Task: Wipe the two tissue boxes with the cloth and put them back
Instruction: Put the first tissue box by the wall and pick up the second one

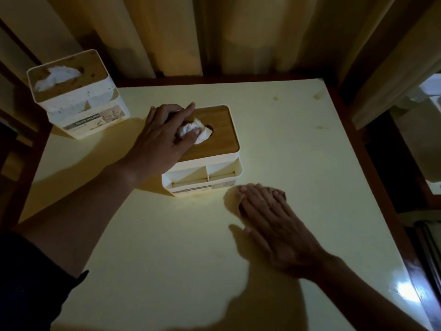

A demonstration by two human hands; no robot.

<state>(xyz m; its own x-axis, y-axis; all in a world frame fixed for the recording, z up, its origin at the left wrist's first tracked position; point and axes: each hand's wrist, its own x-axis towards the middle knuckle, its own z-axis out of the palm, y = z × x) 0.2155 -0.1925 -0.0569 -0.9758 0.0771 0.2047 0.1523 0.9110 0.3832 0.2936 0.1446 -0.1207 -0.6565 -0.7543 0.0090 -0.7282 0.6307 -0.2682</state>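
Note:
The near tissue box [218, 132], cream with a wooden lid, stands mid-table with white tissue [202, 133] poking from its slot. My left hand [160, 134] lies on the left part of its lid, fingers curled over the tissue, holding the box down. A second tissue box [81, 101], speckled with spots, stands at the table's far left corner, apart from both hands. My right hand [269, 216] presses flat on a tan cloth [230, 199] on the table, just right of the near box's front. Most of the cloth is hidden under the hand.
The pale yellow table [167, 271] has a dark wooden rim [372, 163] along its right and back. Curtains [238, 32] hang behind it. A few small stains [318, 95] mark the far right corner.

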